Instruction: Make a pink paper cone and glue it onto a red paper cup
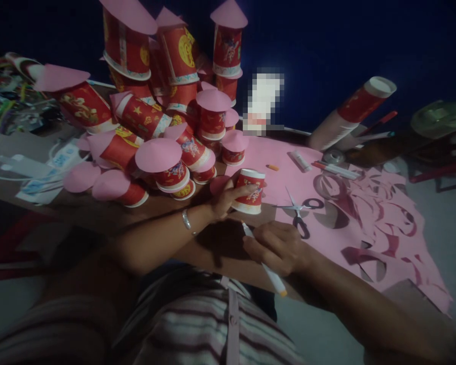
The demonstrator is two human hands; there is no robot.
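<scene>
My left hand (pixel 228 198) is wrapped round a red paper cup (pixel 251 195) with a white rim and base, near the table's front edge. In my right hand (pixel 275 246) is a white marker (pixel 270 276) with an orange end; its uncapped tip points up at the cup, a short gap away from it. Open scissors (pixel 297 207) with dark handles lie on pink paper (pixel 273 152) to the right of the cup. An orange cap (pixel 272 167) rests on the same paper behind the cup.
Several red cups with pink cone tops (pixel 158 156) crowd the table's left and back. Cut pink scraps (pixel 387 203) cover the right side. A glue stick (pixel 301 161), pens (pixel 336 170) and a leaning cup stack (pixel 359 104) are at back right. White cables (pixel 19 165) lie left.
</scene>
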